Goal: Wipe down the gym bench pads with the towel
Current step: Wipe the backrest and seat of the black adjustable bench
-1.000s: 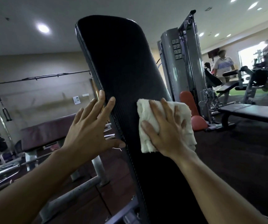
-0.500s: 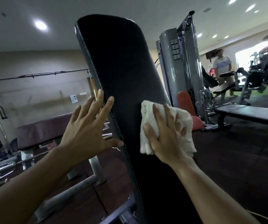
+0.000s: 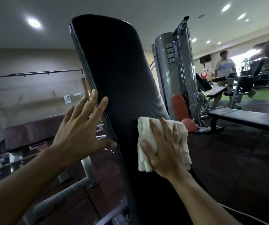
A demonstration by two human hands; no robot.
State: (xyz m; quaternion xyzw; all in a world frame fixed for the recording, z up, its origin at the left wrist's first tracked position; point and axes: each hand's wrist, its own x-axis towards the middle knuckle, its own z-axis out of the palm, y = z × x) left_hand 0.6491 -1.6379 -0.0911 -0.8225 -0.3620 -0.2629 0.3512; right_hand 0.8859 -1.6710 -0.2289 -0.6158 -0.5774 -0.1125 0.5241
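White towel (image 3: 163, 143) flat under right hand (image 3: 166, 151) | left hand (image 3: 80, 133) splayed open at back pad (image 3: 120, 82) edge

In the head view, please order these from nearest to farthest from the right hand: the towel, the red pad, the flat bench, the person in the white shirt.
From the right hand:
1. Towel, directly under the palm.
2. Red pad, just behind, to the right.
3. Flat bench, farther right.
4. Person in the white shirt, far back right.

Pad (image 3: 117, 75) above towel (image 3: 163, 143) bare; both hands below
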